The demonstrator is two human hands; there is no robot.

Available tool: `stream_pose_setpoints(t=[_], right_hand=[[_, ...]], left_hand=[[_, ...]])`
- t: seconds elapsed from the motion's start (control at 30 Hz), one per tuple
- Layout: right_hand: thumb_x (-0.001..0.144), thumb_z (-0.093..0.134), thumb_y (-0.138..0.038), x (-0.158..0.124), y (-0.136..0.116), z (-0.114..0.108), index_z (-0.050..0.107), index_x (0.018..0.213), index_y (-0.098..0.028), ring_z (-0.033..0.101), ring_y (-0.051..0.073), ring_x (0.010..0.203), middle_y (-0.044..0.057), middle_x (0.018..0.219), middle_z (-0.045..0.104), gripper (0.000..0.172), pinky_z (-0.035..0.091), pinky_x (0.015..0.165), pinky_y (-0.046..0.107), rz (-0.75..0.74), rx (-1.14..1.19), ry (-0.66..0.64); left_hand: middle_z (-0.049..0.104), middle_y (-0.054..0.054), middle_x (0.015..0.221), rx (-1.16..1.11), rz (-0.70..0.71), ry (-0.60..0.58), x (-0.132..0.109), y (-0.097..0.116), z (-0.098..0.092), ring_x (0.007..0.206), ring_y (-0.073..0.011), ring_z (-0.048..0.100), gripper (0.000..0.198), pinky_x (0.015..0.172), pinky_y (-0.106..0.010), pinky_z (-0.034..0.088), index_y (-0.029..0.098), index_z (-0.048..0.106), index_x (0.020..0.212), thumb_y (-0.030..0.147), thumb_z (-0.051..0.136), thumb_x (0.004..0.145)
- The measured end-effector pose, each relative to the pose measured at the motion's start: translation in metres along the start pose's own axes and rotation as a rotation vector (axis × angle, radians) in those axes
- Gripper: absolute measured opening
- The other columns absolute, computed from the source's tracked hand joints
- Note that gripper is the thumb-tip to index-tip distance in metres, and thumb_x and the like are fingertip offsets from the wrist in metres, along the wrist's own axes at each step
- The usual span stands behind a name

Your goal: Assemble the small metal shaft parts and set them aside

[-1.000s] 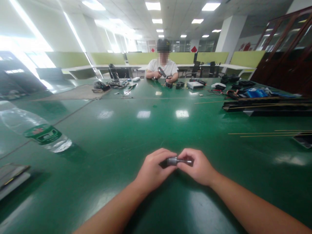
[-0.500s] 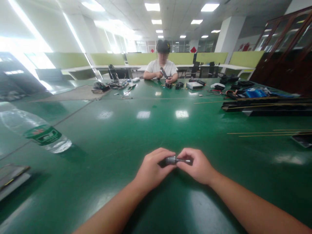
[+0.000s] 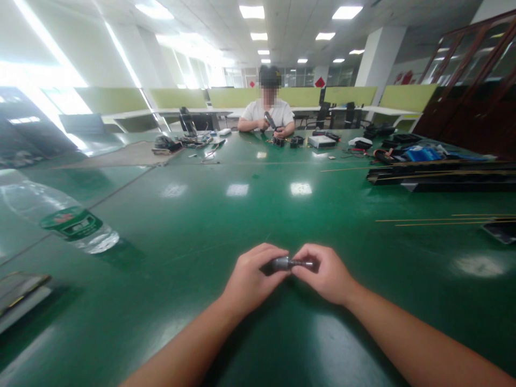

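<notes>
Both my hands meet over the green table [image 3: 193, 226], holding a small grey metal cylinder with a thin shaft [image 3: 287, 263] between them. My left hand [image 3: 252, 279] is closed round the thicker grey end. My right hand [image 3: 327, 274] pinches the thin shaft end with its fingertips. The part lies level, just above the table surface. My forearms reach in from the bottom edge.
A clear plastic water bottle [image 3: 60, 215] lies on its side at the left. A flat dark device [image 3: 20, 293] sits at the near left edge. Black rails [image 3: 439, 174] and thin rods [image 3: 439, 220] lie at the right. Another person [image 3: 268, 110] works across the table amid tools.
My hands and the metal part have barely shifted, only a slight drift upward in view. The person opposite keeps handling a tool.
</notes>
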State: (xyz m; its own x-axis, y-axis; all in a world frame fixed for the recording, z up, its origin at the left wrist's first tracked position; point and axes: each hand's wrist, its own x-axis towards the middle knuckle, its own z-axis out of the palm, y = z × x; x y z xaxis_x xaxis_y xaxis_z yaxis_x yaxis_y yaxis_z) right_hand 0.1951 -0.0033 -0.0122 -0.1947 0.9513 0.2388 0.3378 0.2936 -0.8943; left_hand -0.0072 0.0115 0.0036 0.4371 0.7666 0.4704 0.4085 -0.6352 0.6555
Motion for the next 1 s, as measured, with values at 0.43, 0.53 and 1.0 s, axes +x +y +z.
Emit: stream_pose_setpoints(t=[0.43,0.53,1.0], right_hand=[[0.076,0.070,-0.021,0.0004,-0.0006,0.0006,0.068,0.078,-0.017,0.059,0.014,0.060,0.000,0.069,0.067,0.006,0.044,0.055,0.024,0.023,0.012,0.036],[0.077,0.070,-0.022,0.0002,-0.0008,0.0004,0.068,0.079,-0.017,0.058,0.014,0.059,0.001,0.069,0.066,0.006,0.044,0.055,0.024,0.030,0.006,0.042],[0.078,0.069,-0.022,0.0010,0.0008,-0.0013,0.069,0.081,-0.016,0.057,0.014,0.060,0.000,0.069,0.065,0.006,0.044,0.056,0.025,0.052,-0.015,0.073]], left_hand=[[0.073,-0.006,0.097,0.054,0.002,0.023,0.0007,-0.0027,-0.0021,0.089,-0.0187,0.068,0.020,0.082,-0.030,0.056,0.021,0.073,0.102,0.023,0.074,0.082],[0.073,-0.007,0.098,0.054,0.003,0.025,0.0005,-0.0036,-0.0025,0.090,-0.0192,0.068,0.021,0.081,-0.031,0.056,0.021,0.072,0.102,0.024,0.074,0.081],[0.072,-0.004,0.098,0.066,-0.004,0.047,0.0021,-0.0059,-0.0075,0.090,-0.0177,0.067,0.023,0.082,-0.029,0.053,0.022,0.072,0.102,0.021,0.075,0.080]])
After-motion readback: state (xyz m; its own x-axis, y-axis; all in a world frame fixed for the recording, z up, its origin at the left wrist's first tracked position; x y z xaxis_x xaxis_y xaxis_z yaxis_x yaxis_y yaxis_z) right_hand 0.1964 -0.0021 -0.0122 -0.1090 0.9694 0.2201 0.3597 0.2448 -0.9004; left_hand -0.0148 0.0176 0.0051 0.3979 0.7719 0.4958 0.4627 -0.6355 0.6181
